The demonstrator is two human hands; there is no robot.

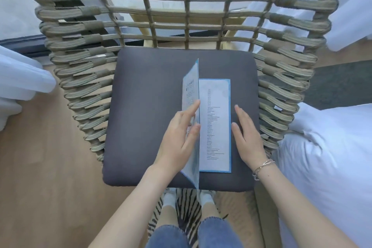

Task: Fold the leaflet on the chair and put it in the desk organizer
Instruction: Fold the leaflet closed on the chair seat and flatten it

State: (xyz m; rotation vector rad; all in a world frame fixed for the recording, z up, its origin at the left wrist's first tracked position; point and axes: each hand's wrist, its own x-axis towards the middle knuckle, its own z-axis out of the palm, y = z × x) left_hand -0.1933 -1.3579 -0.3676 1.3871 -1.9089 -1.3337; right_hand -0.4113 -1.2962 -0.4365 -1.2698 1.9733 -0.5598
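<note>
Leaflet [215,125] on chair [145,110] cushion: left hand [177,137] grip pinching raised left panel; right hand [248,137] open, flat just beside its right edge.

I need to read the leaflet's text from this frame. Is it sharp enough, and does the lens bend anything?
Head view: the leaflet shows rows of print too small and soft to read; light is even and diffuse, with no glare on the page; wide-angle distortion bows the chair sides outward; the left hand looks slightly soft.
</note>
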